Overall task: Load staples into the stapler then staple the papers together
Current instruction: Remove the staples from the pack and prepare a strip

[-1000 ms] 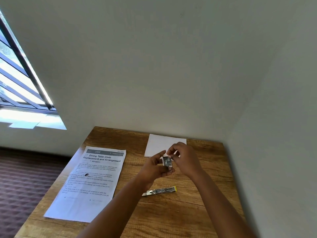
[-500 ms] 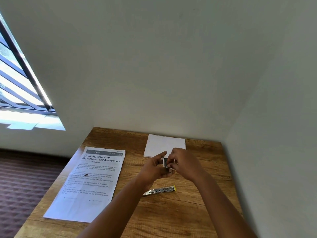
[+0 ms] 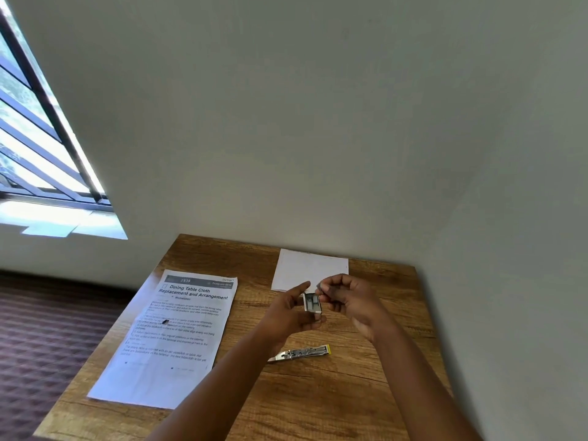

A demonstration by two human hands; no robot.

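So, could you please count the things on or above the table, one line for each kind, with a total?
Printed sheet: 1
Blank white paper: 1
Stapler: 1
Staple box, held in the left hand: 1
Total: 4

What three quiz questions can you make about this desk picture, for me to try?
1. True or false: the stapler is lying on the table, with no hand on it.
2. Which hand holds the small staple box? A) left hand B) right hand
3. Fill in: the printed sheet lies to the ____ of the stapler in the picture.

Key: 1 true; 2 A; 3 left.
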